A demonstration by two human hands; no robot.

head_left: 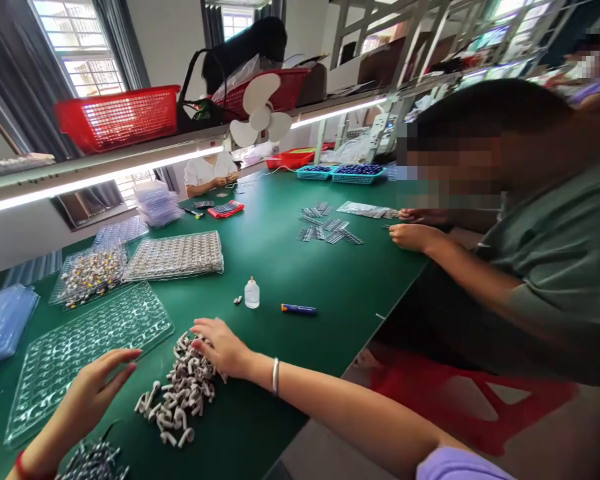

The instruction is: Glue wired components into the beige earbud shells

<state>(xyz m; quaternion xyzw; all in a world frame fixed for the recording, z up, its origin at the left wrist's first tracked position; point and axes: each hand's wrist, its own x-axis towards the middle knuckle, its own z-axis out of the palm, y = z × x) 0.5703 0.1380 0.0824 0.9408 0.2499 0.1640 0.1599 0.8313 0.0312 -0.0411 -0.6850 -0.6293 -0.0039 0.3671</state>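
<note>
A heap of whitish earbud shells (193,373) lies on the green table in front of me. My right hand (223,347), with a silver bangle at the wrist, rests on the heap's far right side, its fingers stretched out over the shells. To the left of the heap, my left hand (93,390) hovers with thumb and fingers apart and nothing between them. Beneath and beyond it lies a clear plastic tray (95,347) with rows of round pockets. At the near edge is a pile of small dark parts with wires (94,461), partly cut off.
Past the heap stand a small clear bottle (252,293) and a blue marker (299,309). Filled trays (175,255) and stacked clear trays (155,203) line the left. A co-worker (545,267) handles small parts at right; another person (213,172) sits far back. An overhead shelf (195,143) carries baskets.
</note>
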